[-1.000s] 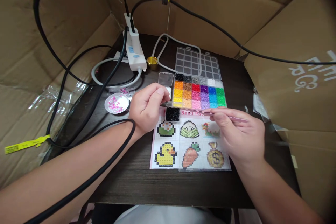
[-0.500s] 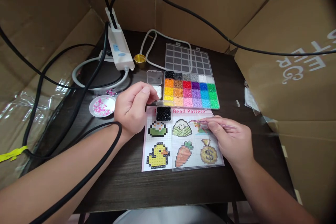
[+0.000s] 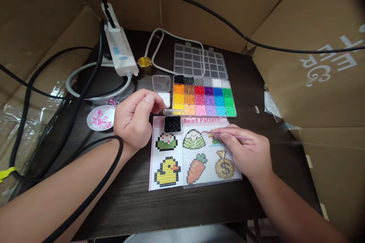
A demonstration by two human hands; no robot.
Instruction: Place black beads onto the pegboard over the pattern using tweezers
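Note:
My right hand (image 3: 251, 153) pinches a pair of slim pink tweezers (image 3: 236, 136). Their tips are at the right edge of the rice-ball picture (image 3: 194, 139), which has white and green beads inside a dark outline. Under them lies a clear pegboard (image 3: 212, 186) over part of the printed bead pattern sheet (image 3: 151, 182). My left hand (image 3: 135, 119) is curled closed beside a small box of white beads (image 3: 163, 99), its fingertips partly hidden. A small open box of black beads (image 3: 172, 124) rests on the sheet's top edge.
Behind the sheet stands a sectioned bead case (image 3: 205, 115) with its lid (image 3: 201, 60) open. A white dish (image 3: 89, 119) of pink and white beads, a gold cup (image 3: 145, 64) and a power strip (image 3: 121, 51) are to the left. A black cable (image 3: 112, 167) loops over my left forearm.
The view has shifted slightly, so most things appear a little further left. Both hands keep nearly the same pose, and the tweezers stay at the rice-ball picture.

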